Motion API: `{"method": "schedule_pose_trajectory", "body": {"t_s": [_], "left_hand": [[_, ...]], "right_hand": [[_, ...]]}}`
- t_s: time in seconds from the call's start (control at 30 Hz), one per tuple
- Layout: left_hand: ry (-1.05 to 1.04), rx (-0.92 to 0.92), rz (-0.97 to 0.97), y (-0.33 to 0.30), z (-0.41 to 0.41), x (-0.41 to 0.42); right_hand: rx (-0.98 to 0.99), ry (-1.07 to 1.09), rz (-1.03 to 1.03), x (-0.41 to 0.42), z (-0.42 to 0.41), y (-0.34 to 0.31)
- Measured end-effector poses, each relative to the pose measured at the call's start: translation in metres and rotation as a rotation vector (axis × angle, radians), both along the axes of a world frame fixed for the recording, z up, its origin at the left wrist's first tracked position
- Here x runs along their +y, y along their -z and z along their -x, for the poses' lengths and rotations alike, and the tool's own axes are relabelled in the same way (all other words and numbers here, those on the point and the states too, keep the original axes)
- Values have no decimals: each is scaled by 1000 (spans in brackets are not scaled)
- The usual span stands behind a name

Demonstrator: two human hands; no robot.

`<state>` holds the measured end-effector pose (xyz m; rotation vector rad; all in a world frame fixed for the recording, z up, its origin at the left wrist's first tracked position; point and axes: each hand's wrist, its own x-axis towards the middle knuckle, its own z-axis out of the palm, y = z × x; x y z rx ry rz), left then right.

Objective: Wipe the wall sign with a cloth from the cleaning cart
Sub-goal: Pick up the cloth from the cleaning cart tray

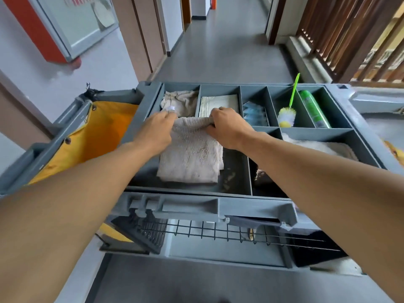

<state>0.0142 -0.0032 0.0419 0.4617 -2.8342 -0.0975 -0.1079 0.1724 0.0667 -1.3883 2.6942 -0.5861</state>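
Both hands, left hand [157, 130] and right hand [227, 127], pinch the folded beige terry cloth [192, 156] by its far edge, probably so it lifts cleanly out of the grey plastic cleaning cart [218, 206] tray.

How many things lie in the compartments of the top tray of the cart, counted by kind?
Cloths and towels: 3 (the cloth held by both hands, a crumpled rag, a white towel)
Paper stacks: 1
Blue packets, one bunch: 1
Brushes: 1
Spray cans: 1
Total: 7
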Motion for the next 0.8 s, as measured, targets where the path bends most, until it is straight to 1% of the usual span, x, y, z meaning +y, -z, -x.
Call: {"method": "schedule_pose_trajectory", "body": {"t_s": [0.13, 0.27, 0.5, 0.63, 0.73, 0.8], "left_hand": [[20, 42, 40, -63, -1, 0], [27, 92, 115, -124, -6, 3], [84, 180, 246, -238, -16, 14], [96, 270, 302, -304, -27, 20], [107, 309, 351, -347, -35, 21], [104, 342, 398, -373, -41, 22]], "right_hand": [[58, 56, 5, 3, 0, -54], [98, 68, 65, 7, -3, -113], [308, 41, 88, 25, -16, -232], [416, 29, 121, 35, -24, -300], [544, 43, 117, 41, -29, -344], [595, 48, 137, 45, -34, -371]]}}
